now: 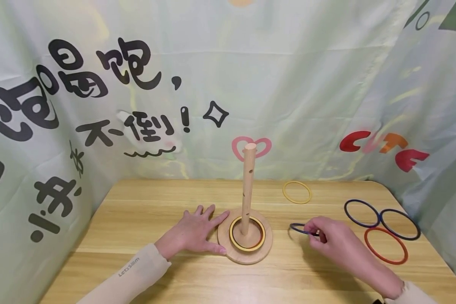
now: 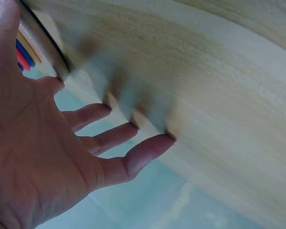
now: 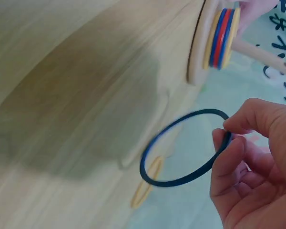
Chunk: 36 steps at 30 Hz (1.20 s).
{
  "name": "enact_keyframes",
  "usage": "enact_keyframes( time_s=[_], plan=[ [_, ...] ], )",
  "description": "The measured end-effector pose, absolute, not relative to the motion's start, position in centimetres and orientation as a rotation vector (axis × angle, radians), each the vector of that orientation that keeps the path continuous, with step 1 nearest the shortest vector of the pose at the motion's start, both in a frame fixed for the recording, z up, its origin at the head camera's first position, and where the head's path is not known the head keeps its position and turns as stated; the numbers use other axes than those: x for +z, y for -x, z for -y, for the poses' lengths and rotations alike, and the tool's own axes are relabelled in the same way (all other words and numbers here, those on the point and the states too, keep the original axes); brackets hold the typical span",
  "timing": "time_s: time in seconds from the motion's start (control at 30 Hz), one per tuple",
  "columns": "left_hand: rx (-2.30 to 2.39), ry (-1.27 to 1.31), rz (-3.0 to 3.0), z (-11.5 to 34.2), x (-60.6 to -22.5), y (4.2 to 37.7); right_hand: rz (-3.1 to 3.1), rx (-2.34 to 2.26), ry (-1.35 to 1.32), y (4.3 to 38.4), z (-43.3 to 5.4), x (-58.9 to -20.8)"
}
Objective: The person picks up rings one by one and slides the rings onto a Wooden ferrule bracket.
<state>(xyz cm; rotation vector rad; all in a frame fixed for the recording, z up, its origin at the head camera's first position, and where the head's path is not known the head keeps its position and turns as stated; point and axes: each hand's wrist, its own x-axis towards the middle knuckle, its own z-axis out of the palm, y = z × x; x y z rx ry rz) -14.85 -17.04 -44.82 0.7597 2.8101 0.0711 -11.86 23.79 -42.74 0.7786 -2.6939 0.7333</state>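
Observation:
A wooden peg (image 1: 248, 185) rises from a round wooden base (image 1: 233, 253) near the middle of the table. Around its foot lies a stack of rings (image 3: 222, 38) in yellow, blue and red, a yellow ring on top. My left hand (image 1: 197, 231) has its fingers spread, thumb and index finger touching the left side of the base, the other fingertips on the tabletop. My right hand (image 1: 332, 238) pinches a dark blue ring (image 3: 181, 181) by its edge between thumb and fingers. That ring is held above the table, to the right of the base.
A yellow ring (image 1: 284, 194) lies behind the held ring. At the right are two blue rings (image 1: 346, 210) side by side and a red ring (image 1: 406, 253) in front of them. A printed curtain (image 1: 308, 105) surrounds the back and sides of the wooden table (image 1: 167, 194).

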Motion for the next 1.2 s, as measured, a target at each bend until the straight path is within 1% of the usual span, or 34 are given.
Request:
enact_keyframes(
  time_s=[0.33,0.57,0.77,0.87,1.0,1.2],
  plan=[
    [0.097,-0.766,-2.814,17.1,-44.9,14.7,2.448,0.772,-0.977,9.6,-22.0,-40.0],
    [0.089,-0.775,-2.810,17.2,-45.0,14.6,2.408,0.803,-1.050,7.7,-20.5,-37.0],
    [0.075,-0.775,-2.821,17.1,-44.9,14.7,2.276,0.870,-1.117,7.1,-19.2,-33.7],
    [0.058,-0.785,-2.825,17.1,-44.9,14.7,2.230,0.975,-1.114,7.0,-18.5,-31.9],
    [0.033,-0.790,-2.831,17.1,-45.1,14.7,2.208,1.134,-1.035,7.2,-17.4,-29.7],
    [0.009,-0.799,-2.838,17.1,-45.1,14.8,2.115,1.313,-0.912,8.2,-16.0,-27.5]
  ],
)
